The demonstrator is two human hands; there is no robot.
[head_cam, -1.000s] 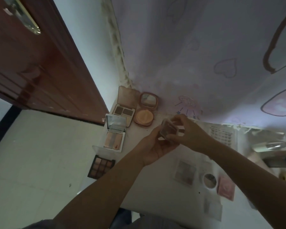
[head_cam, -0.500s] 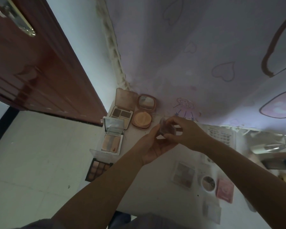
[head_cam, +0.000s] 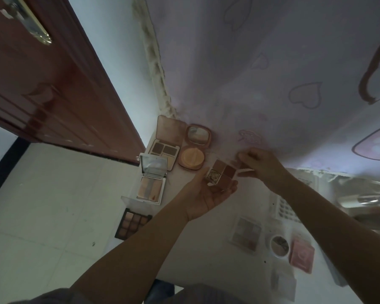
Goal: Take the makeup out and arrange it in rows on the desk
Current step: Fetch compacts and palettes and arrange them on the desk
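- While the left hand [head_cam: 206, 194] lies palm-up over the bench [head_cam: 198, 244], fingers loosely curled, it cradles a small four-pan palette [head_cam: 223, 173], open, pans facing up.
- Right hand [head_cam: 261, 165] just beside it, fingers pinching the palette's clear lid [head_cam: 246, 170] at the right edge; lid looks swung off the pans.
- Back-left corner taken: brown palette w/ lid up [head_cam: 165, 148] touching the round powder compact [head_cam: 193, 150], mirror lid up against the wall sheet [head_cam: 272, 73].
- Left edge: mirrored highlighter palette [head_cam: 151, 183], then nine-pan palette [head_cam: 133, 222] nearer the person, its corner past the bench edge, over the floor [head_cam: 42, 205].
- Right-front: pale quad palette [head_cam: 246, 233], round pot [head_cam: 279, 245], pink case [head_cam: 302, 256], close together.
- Free room: bare strip mid-bench, btwn the left-edge row and the right-front group, under the forearms.
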